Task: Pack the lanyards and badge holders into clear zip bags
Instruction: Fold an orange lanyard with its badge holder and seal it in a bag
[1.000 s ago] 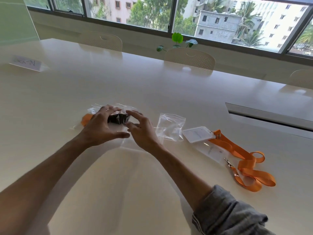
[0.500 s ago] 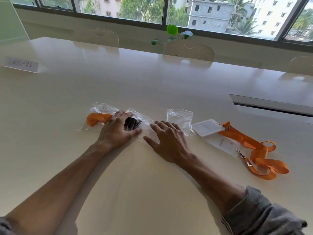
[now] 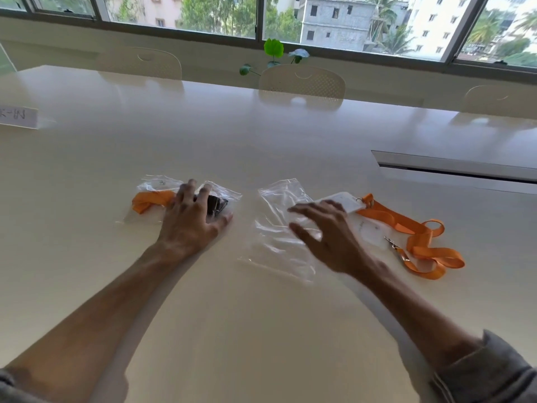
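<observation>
My left hand (image 3: 191, 221) rests flat, fingers spread, on two filled clear zip bags: one holds an orange lanyard (image 3: 148, 200), the other a dark lanyard (image 3: 217, 205). My right hand (image 3: 328, 237) hovers, fingers spread and relaxed, over empty clear zip bags (image 3: 279, 216) lying flat on the white table (image 3: 261, 135). To the right lie a white badge holder (image 3: 344, 200), a second clear badge holder (image 3: 369, 232), and a loose orange lanyard (image 3: 421, 242) with a metal clip. The picture does not show whether the right fingers touch the bags.
A folded name card (image 3: 17, 116) stands at the far left. A long cable slot (image 3: 459, 168) is set into the table at the right. Cream chairs (image 3: 302, 82) line the far edge under the windows, with a small green plant (image 3: 273, 50).
My right hand has moved right, off the dark-lanyard bag and over the empty zip bags. The left hand stays pressed on the filled bags.
</observation>
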Demonstrator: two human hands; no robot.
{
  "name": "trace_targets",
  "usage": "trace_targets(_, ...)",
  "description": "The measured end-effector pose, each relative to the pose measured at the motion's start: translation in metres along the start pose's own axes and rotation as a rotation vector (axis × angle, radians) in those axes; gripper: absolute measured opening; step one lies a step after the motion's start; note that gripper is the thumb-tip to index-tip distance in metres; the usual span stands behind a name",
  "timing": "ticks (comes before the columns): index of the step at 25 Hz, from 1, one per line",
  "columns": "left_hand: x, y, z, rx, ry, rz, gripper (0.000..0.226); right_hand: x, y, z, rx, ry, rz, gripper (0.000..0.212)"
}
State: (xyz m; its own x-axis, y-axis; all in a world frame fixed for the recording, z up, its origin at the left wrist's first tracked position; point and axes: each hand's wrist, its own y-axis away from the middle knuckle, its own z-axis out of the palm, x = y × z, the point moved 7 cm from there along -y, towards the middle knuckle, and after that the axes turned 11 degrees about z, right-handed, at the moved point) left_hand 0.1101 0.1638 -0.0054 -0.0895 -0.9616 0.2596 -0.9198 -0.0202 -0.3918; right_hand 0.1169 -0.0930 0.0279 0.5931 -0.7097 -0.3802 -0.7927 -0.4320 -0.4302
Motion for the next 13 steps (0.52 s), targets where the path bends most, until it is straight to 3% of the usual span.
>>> trace_targets(3, 0.029, 0.000, -0.016, 0.084, -0.096, 0.174, 0.065, 0.050, -0.011, -0.028, 0.055, 0.130, 0.134, 0.031)
trace_targets(6, 0.074, 0.010, -0.014, 0.046, -0.105, 0.315, 0.066, 0.097, -0.009, -0.028, -0.107, 0.317, 0.230, 0.049)
trace_targets(10, 0.125, 0.025, 0.011, -0.051, -0.111, 0.404, 0.067, 0.124, -0.009, -0.021, -0.261, 0.326, 0.235, 0.061)
trace_targets(13, 0.141, 0.031, 0.019, -0.061, -0.087, 0.409, 0.068, 0.128, -0.019, -0.021, -0.254, 0.308, 0.176, 0.052)
